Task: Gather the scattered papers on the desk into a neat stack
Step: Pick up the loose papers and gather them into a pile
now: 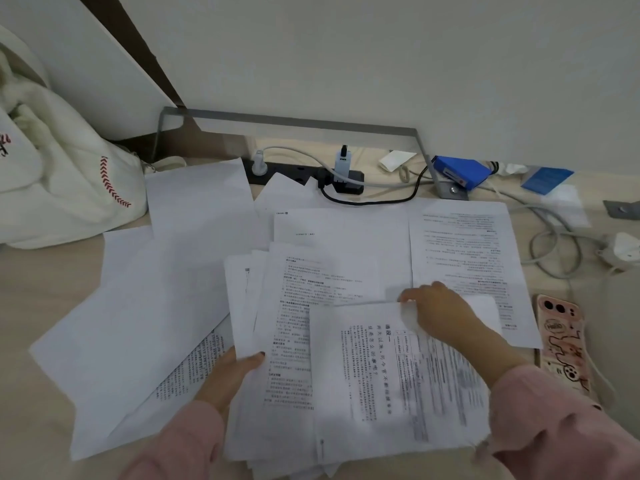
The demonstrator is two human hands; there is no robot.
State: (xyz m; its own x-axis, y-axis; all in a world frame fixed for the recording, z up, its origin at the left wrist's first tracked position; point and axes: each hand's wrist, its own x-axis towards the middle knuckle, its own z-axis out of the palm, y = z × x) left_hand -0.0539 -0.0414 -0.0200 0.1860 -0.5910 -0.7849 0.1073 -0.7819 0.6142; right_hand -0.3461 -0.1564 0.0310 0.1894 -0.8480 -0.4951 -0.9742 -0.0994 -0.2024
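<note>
White printed papers lie spread over the beige desk (41,289). A loose pile (287,327) sits in the middle near me. My left hand (235,372) grips the pile's left edge, thumb on top. My right hand (440,313) rests on the top sheet (377,375), fingers curled at its far edge; that sheet looks blurred. Blank sheets (138,323) fan out to the left, with another one (197,199) further back. A printed page (464,251) lies to the right, and another (343,233) lies behind the pile.
A white cloth bag (62,174) stands at the back left. A black power strip (304,174) with plugs and cables runs along the wall under a metal rail. A phone in a pink case (561,341) lies at the right. Blue items (460,173) and a charger (623,251) sit at the back right.
</note>
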